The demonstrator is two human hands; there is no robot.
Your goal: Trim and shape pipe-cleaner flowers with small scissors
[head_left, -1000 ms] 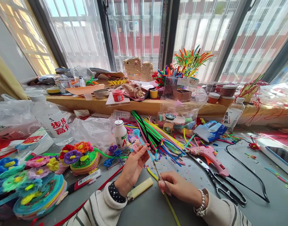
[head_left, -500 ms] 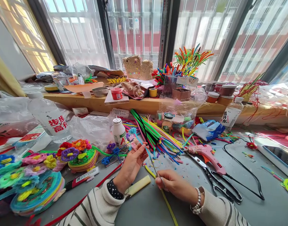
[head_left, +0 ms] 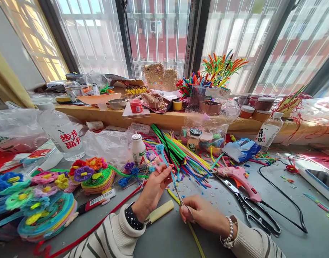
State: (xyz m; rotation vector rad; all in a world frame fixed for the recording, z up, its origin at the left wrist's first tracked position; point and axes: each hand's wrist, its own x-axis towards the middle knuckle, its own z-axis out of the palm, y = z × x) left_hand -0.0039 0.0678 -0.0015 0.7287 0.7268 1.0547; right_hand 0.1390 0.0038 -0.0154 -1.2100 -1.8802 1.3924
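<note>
In the head view, a person holds a blue stem (head_left: 164, 157) over a table (head_left: 306, 247) crowded with craft supplies. The left hand (head_left: 155, 188) has it in a closed fingertip pinch partway along, its fluffy end rising above the fingers and its lower end slanting toward small scissors (head_left: 179, 199); the pinch probably steadies it. The right hand (head_left: 198, 211) is curled snugly around the scissors' handles, tips angled up at the stem's lower end, seemingly to line the two up. Whether scissors and stem touch, or how far the blades part, cannot be told. A bundle (head_left: 177, 154) of pipe cleaners lies just beyond, likely for easy reach; shears (head_left: 243, 200) and a glue gun (head_left: 238, 177) rest to the right, perhaps for elbow room.
</note>
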